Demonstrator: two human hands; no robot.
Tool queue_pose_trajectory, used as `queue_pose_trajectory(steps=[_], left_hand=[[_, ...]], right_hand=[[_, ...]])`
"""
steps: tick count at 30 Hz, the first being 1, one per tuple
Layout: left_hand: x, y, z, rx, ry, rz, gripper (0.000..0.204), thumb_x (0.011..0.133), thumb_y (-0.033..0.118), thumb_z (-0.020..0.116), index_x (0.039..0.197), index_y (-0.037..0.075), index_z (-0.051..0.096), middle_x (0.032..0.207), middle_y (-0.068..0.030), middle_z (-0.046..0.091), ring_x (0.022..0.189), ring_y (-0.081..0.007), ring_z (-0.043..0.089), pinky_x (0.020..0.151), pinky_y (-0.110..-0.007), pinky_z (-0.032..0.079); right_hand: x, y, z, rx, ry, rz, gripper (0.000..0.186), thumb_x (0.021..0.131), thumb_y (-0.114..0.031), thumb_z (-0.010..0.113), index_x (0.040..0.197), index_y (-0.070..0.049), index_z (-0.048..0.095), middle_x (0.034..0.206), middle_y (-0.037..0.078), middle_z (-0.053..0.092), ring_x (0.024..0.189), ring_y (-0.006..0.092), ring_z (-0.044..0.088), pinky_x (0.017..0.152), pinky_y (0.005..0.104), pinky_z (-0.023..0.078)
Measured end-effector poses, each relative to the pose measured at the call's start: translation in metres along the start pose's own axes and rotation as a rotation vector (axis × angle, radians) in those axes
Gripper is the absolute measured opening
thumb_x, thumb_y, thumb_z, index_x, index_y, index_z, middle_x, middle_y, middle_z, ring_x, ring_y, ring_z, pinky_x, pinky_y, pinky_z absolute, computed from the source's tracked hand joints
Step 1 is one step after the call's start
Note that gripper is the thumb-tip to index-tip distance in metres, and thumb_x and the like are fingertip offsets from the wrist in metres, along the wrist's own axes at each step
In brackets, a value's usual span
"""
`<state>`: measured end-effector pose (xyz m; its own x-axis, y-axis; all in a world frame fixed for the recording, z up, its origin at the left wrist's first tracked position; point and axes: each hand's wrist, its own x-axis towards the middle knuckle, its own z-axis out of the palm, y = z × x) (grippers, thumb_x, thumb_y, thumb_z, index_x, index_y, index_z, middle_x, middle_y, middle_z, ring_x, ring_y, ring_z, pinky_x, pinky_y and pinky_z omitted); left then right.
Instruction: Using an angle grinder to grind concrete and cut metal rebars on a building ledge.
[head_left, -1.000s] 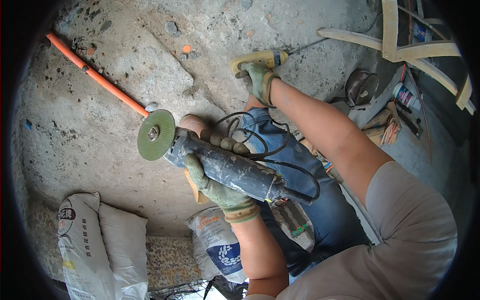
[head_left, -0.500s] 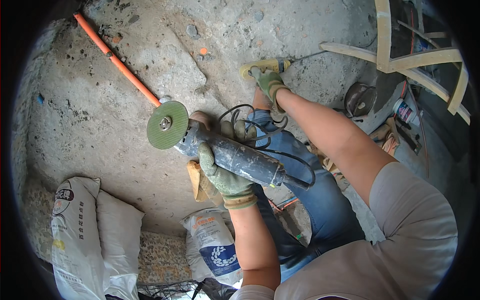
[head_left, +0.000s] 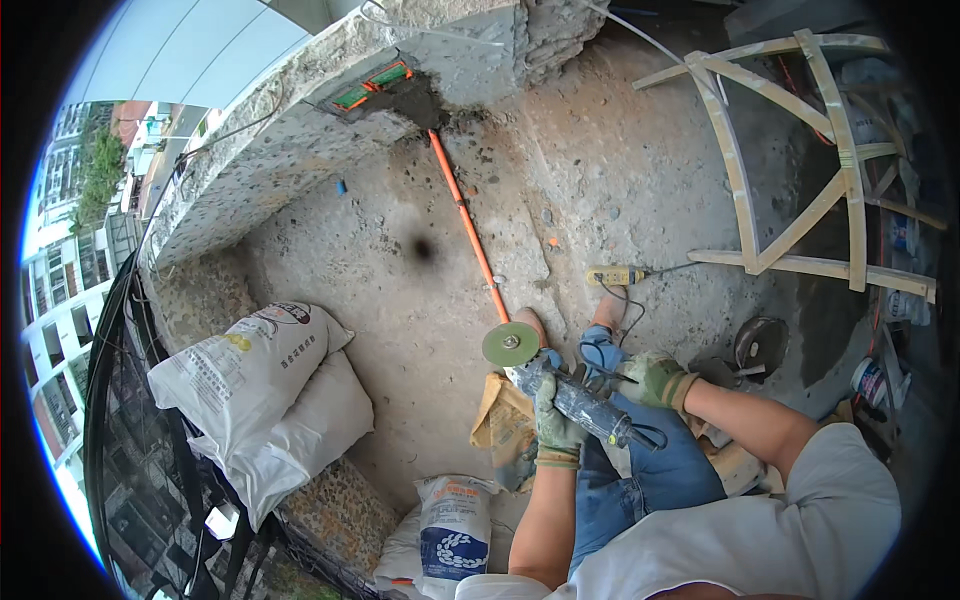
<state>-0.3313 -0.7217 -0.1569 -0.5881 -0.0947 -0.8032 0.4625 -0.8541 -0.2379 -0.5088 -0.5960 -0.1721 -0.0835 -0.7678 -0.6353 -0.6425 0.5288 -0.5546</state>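
Note:
My left hand point(head_left: 558, 420), in a grey-green work glove, is wrapped round the body of an angle grinder point(head_left: 596, 408). The grinder lies across my jeans, its green cutting disc point(head_left: 508, 344) facing up at the far left end. Beside the grinder, my right hand point(head_left: 657, 380), gloved too, is closed at the grinder's dark power cord point(head_left: 598, 356); its fingertips are partly hidden. Beyond my foot, a yellow extension socket point(head_left: 614, 275) rests on the concrete floor, with a dark cord running from it toward me.
An orange conduit point(head_left: 462, 215) runs to green-and-orange wall boxes point(head_left: 372, 86). White sacks point(head_left: 255, 375) lean at the left, and another sack point(head_left: 455, 535) stands near me. A wooden frame point(head_left: 745, 205) and a round dark pan point(head_left: 760, 345) are at the right.
My right hand has left the yellow socket and come back beside the grinder. My left hand still grips the grinder. The view has tilted up, bringing the wall and outdoors into sight.

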Motion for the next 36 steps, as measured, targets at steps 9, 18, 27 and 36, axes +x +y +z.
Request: queue_pose_trajectory(steps=[9,18,27,36], left_hand=[[-0.101,-0.006,0.074,0.240,-0.105,0.238,0.043,0.090,0.033,0.069,0.123,0.009,0.057,0.113,-0.0172,0.067,0.101,-0.0365,0.067,0.086,-0.053,0.057],[-0.123,0.000,0.194,0.466,-0.154,0.465,0.035,0.086,0.022,0.074,0.114,0.008,0.057,0.099,-0.0090,0.066,0.084,-0.0249,0.067,0.070,-0.041,0.059],[-0.120,0.077,0.262,0.710,-0.050,0.590,0.034,0.079,0.017,0.078,0.105,0.009,0.057,0.081,-0.0050,0.062,0.068,-0.0198,0.065,0.057,-0.036,0.054],[-0.155,0.175,0.342,0.872,-0.094,0.477,0.033,0.079,0.016,0.076,0.107,0.008,0.061,0.085,-0.0054,0.065,0.068,-0.0204,0.064,0.059,-0.036,0.054]], right_hand=[[-0.085,-0.006,-0.126,-0.017,0.184,0.421,0.049,0.084,-0.039,0.064,0.117,-0.003,0.064,0.098,0.022,0.069,0.090,0.0362,0.068,0.079,0.0432,0.054],[-0.115,-0.183,-0.147,1.164,-0.319,0.253,0.047,0.080,-0.033,0.080,0.116,-0.007,0.061,0.091,0.002,0.064,0.069,0.0085,0.059,0.058,0.0248,0.049],[-0.029,-0.260,-0.138,0.914,0.412,0.128,0.043,0.075,-0.031,0.078,0.107,-0.007,0.062,0.083,0.009,0.069,0.078,0.0224,0.068,0.073,0.0351,0.053],[0.036,-0.366,-0.176,1.029,0.486,0.097,0.032,0.078,-0.027,0.077,0.099,-0.006,0.066,0.075,0.002,0.067,0.064,0.0136,0.063,0.059,0.0294,0.051]])
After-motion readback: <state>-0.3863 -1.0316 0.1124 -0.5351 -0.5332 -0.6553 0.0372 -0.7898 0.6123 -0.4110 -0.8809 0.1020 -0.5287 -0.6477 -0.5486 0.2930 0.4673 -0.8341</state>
